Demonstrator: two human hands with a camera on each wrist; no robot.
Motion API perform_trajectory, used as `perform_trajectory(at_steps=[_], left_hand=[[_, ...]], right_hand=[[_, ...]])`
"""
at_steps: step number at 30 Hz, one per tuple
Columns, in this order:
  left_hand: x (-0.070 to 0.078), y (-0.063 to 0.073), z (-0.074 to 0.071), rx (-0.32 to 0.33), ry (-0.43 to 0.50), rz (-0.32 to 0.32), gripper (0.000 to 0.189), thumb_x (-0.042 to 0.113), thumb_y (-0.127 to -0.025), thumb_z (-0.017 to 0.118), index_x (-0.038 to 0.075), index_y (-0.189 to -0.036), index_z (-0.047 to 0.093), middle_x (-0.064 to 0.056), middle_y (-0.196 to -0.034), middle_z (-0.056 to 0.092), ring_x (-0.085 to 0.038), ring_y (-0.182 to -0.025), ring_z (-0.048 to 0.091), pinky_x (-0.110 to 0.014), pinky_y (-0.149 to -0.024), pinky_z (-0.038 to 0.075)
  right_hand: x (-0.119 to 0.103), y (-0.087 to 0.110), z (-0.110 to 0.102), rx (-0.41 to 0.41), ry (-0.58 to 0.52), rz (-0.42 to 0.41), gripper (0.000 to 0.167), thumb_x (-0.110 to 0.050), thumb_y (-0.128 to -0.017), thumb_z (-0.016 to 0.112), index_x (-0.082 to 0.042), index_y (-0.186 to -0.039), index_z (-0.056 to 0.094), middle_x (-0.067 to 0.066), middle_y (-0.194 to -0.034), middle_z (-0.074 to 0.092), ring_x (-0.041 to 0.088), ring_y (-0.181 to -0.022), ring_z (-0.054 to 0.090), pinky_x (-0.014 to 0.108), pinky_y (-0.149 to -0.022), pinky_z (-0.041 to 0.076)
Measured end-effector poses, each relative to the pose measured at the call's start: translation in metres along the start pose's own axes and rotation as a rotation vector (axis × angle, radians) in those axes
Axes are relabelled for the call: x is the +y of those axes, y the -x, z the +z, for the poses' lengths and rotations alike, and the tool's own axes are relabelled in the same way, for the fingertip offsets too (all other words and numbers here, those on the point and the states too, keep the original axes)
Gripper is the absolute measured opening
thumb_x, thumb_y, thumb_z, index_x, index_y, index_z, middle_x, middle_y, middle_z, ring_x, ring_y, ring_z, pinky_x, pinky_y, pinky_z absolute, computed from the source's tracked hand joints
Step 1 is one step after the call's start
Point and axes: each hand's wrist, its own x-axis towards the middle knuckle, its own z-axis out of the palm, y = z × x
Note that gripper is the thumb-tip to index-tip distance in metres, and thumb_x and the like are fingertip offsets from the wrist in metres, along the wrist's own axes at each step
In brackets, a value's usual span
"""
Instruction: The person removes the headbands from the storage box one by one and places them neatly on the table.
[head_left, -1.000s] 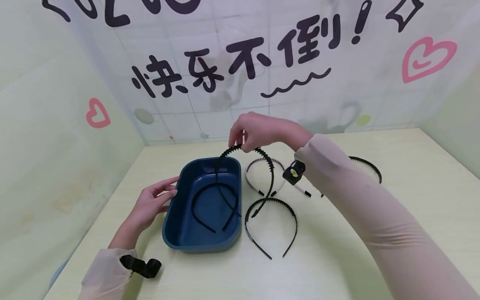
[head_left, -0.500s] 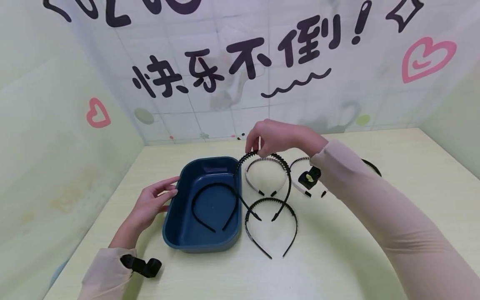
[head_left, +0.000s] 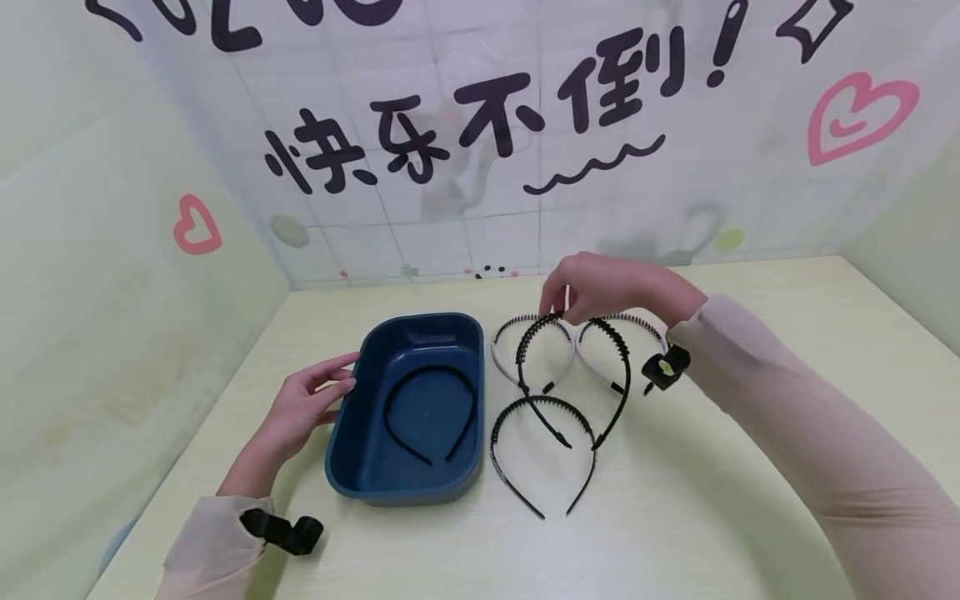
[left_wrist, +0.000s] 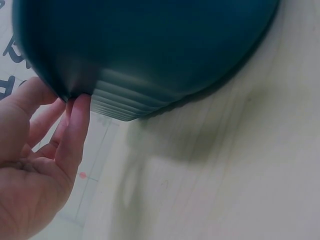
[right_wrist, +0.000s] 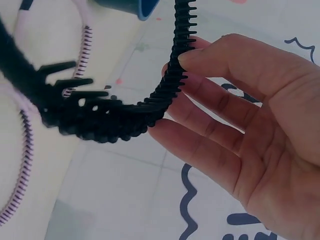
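Note:
In the head view, my right hand [head_left: 600,287] pinches the top of a black toothed headband [head_left: 627,371], its two ends hanging down. The right wrist view shows the thumb and fingers on this headband's comb teeth. The held band overlaps two pale headbands and a black headband [head_left: 542,398] with a glittery side on the table. To the left, my left hand [head_left: 303,404] has its fingertips against the left rim of a blue plastic bin [head_left: 367,421]. Another black headband [head_left: 429,367] lies inside the bin.
The pale headbands, one at left [head_left: 495,354] and one at right [head_left: 588,360], lie on the wooden tabletop [head_left: 420,554]. A printed cloth [head_left: 420,196] hangs behind the table's back edge. Wrist cameras [head_left: 667,367] sit on both sleeves.
My right hand has carried the black toothed headband rightward from over the bin's right edge, a little lower, to above the table headbands. My left hand stays at the bin.

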Motion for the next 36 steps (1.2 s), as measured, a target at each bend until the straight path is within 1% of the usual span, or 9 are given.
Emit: perform_trajectory(at_steps=[3,7,11,14,17,20,28,34,36], left_hand=[[0.000,0.000,0.000,0.000,0.001,-0.003,0.051,0.029,-0.091,0.057,0.008,-0.136,0.044,-0.010,-0.106,0.049,-0.007,-0.087,0.057,-0.030,-0.069,0.052],[0.000,0.001,0.001,-0.002,0.002,-0.006,0.051,0.029,-0.091,0.057,0.008,-0.136,0.044,-0.011,-0.107,0.048,-0.007,-0.088,0.057,-0.030,-0.070,0.052],[0.000,0.001,0.000,0.001,-0.012,-0.002,0.051,0.030,-0.092,0.056,0.008,-0.136,0.044,-0.012,-0.108,0.048,-0.008,-0.088,0.057,-0.031,-0.069,0.052],[0.001,0.001,0.000,0.002,-0.018,-0.001,0.052,0.031,-0.091,0.056,0.009,-0.137,0.044,-0.012,-0.108,0.048,-0.009,-0.088,0.057,-0.031,-0.069,0.052],[0.001,0.001,0.000,0.002,-0.020,-0.002,0.052,0.030,-0.091,0.057,0.009,-0.137,0.044,-0.012,-0.107,0.048,-0.008,-0.089,0.056,-0.031,-0.069,0.052],[0.001,0.000,0.000,0.002,-0.022,-0.002,0.052,0.030,-0.091,0.056,0.010,-0.137,0.044,-0.012,-0.107,0.048,-0.008,-0.090,0.056,-0.031,-0.070,0.052],[0.000,-0.001,0.000,-0.003,-0.030,0.003,0.052,0.031,-0.091,0.056,0.009,-0.137,0.043,-0.013,-0.109,0.047,-0.009,-0.090,0.055,-0.031,-0.070,0.052],[-0.001,-0.001,0.000,-0.005,-0.024,0.006,0.052,0.031,-0.091,0.056,0.009,-0.137,0.043,-0.012,-0.108,0.047,-0.008,-0.091,0.056,-0.030,-0.070,0.052],[-0.001,-0.001,0.000,-0.004,-0.017,0.002,0.052,0.031,-0.091,0.057,0.009,-0.137,0.044,-0.012,-0.107,0.047,-0.008,-0.090,0.056,-0.030,-0.070,0.052]], right_hand=[[0.008,0.007,0.005,-0.007,-0.019,0.012,0.031,0.009,-0.076,0.056,-0.005,-0.101,0.069,0.004,-0.087,0.062,0.019,-0.077,0.060,0.031,-0.068,0.049],[0.017,0.017,0.012,-0.005,-0.034,0.000,0.032,0.010,-0.075,0.055,-0.005,-0.099,0.070,0.002,-0.085,0.063,0.017,-0.077,0.060,0.030,-0.068,0.049],[0.025,0.025,0.019,-0.010,-0.040,-0.013,0.031,0.010,-0.076,0.056,-0.005,-0.099,0.070,0.002,-0.088,0.064,0.014,-0.078,0.058,0.029,-0.067,0.048],[0.031,0.031,0.024,-0.016,-0.055,0.005,0.031,0.010,-0.076,0.056,-0.005,-0.099,0.070,0.003,-0.089,0.065,0.013,-0.076,0.059,0.029,-0.066,0.048],[0.036,0.035,0.029,-0.027,-0.079,0.041,0.033,0.011,-0.075,0.056,-0.006,-0.099,0.070,0.004,-0.088,0.064,0.014,-0.074,0.059,0.028,-0.064,0.048],[0.040,0.038,0.035,-0.041,-0.097,0.061,0.032,0.010,-0.075,0.056,-0.006,-0.099,0.069,0.005,-0.088,0.063,0.015,-0.075,0.060,0.028,-0.064,0.048],[0.049,0.046,0.046,-0.074,-0.117,0.079,0.031,0.010,-0.075,0.057,-0.007,-0.097,0.070,0.002,-0.085,0.063,0.014,-0.075,0.058,0.028,-0.064,0.048],[0.051,0.050,0.051,-0.102,-0.145,0.102,0.030,0.010,-0.075,0.058,-0.007,-0.097,0.070,0.003,-0.084,0.062,0.014,-0.074,0.058,0.027,-0.063,0.048],[0.052,0.052,0.053,-0.114,-0.156,0.098,0.031,0.011,-0.075,0.058,-0.007,-0.097,0.070,0.003,-0.084,0.062,0.014,-0.074,0.058,0.027,-0.063,0.048]])
